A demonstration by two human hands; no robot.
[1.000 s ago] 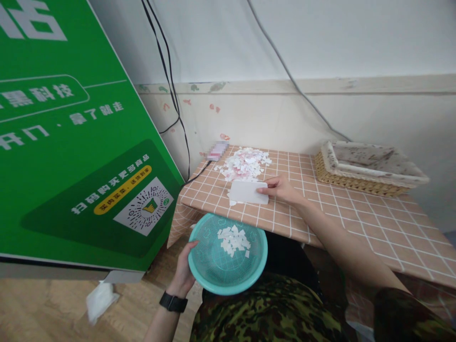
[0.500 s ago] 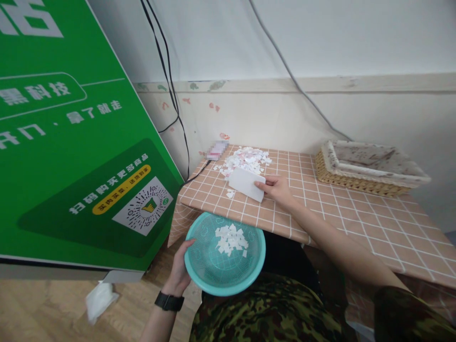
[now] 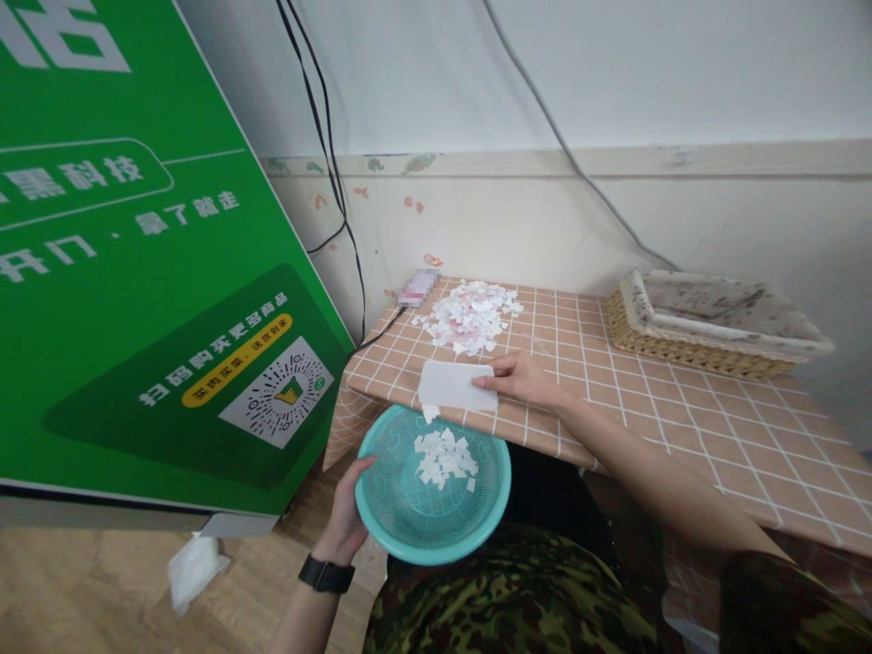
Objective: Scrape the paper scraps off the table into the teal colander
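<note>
My left hand (image 3: pixel 350 511) grips the left rim of a turquoise plastic colander (image 3: pixel 381 518), held just below the table's front edge. White paper scraps (image 3: pixel 446 459) lie in the colander. Between the thumb and fingers of my right hand (image 3: pixel 521 380) is a flat white card (image 3: pixel 455 385), with rounded corners, at the table's front edge. A few scraps (image 3: pixel 431 413) hang at the edge just under the card, over the colander. Farther back on the table sits a pile of torn paper scraps (image 3: pixel 470 313), mostly white with some pinkish bits.
The table has a brown checked tablecloth (image 3: pixel 572 363). A cloth-lined wicker basket (image 3: pixel 708 341) stands at its right back. A pixelated flat object (image 3: pixel 419 287) lies by the wall near black cables (image 3: pixel 341 200). A green sign panel (image 3: pixel 156 272) fills the left; a white bag (image 3: pixel 195 570) is on the floor.
My right hand has drawn the card from the pile toward the table's front edge, pushing a few scraps to the brink. My left hand and the colander stay nearly where they were.
</note>
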